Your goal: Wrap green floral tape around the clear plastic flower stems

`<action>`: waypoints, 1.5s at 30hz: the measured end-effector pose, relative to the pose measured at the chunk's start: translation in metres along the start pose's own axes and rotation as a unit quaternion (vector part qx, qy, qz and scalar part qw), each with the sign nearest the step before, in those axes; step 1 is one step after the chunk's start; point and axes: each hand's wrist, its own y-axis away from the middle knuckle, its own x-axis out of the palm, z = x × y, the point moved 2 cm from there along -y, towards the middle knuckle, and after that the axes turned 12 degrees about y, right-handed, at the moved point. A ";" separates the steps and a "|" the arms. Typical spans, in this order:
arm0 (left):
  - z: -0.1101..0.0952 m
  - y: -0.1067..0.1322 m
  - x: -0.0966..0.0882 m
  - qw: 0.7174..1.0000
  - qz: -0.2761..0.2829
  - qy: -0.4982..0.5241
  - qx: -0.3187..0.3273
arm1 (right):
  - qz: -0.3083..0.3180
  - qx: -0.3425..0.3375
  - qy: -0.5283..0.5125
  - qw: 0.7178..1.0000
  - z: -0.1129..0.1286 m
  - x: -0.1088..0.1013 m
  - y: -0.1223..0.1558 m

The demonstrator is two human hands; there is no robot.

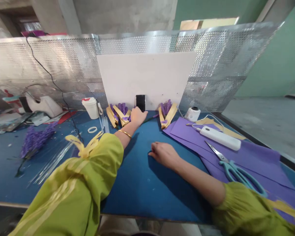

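My left hand (138,116) reaches to the back of the blue table, in front of a black phone (140,102) that leans on a white board. Its fingers are mostly hidden, so I cannot tell what it grips. Just left of it lie small purple flower bouquets (123,113) in tan wrapping. A purple-tipped green stem (150,119) lies to its right. My right hand (165,153) rests on the table with its fingers curled in and nothing showing in them. Beyond it stands another wrapped purple bouquet (166,114).
At right, purple sheets (255,157) carry teal-handled scissors (238,173) and a white power strip (220,137). A white tub (90,107), tape ring (92,129) and loose purple flowers (38,139) are at left. Behind stand the white board (147,75) and a perforated metal screen (211,62).
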 end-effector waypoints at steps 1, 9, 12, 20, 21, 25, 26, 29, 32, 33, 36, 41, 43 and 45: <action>0.004 -0.012 0.008 1.000 -0.024 0.003 -0.016 | -0.014 0.017 -0.025 0.999 0.001 0.007 -0.007; 0.020 -0.077 0.061 0.984 -0.157 0.026 -0.080 | -0.069 -0.025 -0.115 0.991 -0.010 0.027 -0.004; 0.018 -0.093 0.080 0.980 -0.177 0.026 -0.086 | -0.066 -0.025 -0.122 0.990 -0.009 0.029 -0.004; 0.015 -0.102 0.111 0.970 -0.215 -0.019 -0.113 | -0.058 -0.022 -0.122 0.991 -0.007 0.032 -0.005; 0.015 -0.103 0.112 0.969 -0.216 -0.021 -0.116 | -0.057 -0.022 -0.122 0.991 -0.008 0.031 -0.005; 0.014 -0.104 0.113 0.969 -0.213 -0.017 -0.120 | -0.055 -0.024 -0.125 0.990 -0.007 0.029 -0.005; 0.013 -0.104 0.113 0.970 -0.212 -0.016 -0.120 | -0.056 -0.024 -0.125 0.990 -0.007 0.029 -0.004; 0.012 -0.104 0.113 0.971 -0.206 -0.015 -0.122 | -0.055 -0.024 -0.127 0.990 -0.007 0.029 -0.004; 0.012 -0.104 0.114 0.970 -0.208 -0.013 -0.127 | -0.050 -0.025 -0.127 0.990 -0.007 0.029 -0.004; 0.012 -0.104 0.114 0.969 -0.211 -0.011 -0.128 | -0.049 -0.025 -0.126 0.990 -0.007 0.029 -0.004; 0.013 -0.106 0.116 0.966 -0.223 -0.006 -0.129 | -0.044 -0.025 -0.125 0.991 -0.007 0.027 -0.004; 0.012 -0.108 0.115 0.963 -0.229 0.001 -0.143 | -0.037 -0.022 -0.125 0.991 -0.008 0.026 -0.005; 0.012 -0.109 0.114 0.962 -0.228 0.006 -0.148 | -0.036 -0.022 -0.126 0.991 -0.008 0.026 -0.005; 0.011 -0.109 0.113 0.962 -0.225 0.010 -0.151 | -0.034 -0.022 -0.125 0.991 -0.008 0.026 -0.006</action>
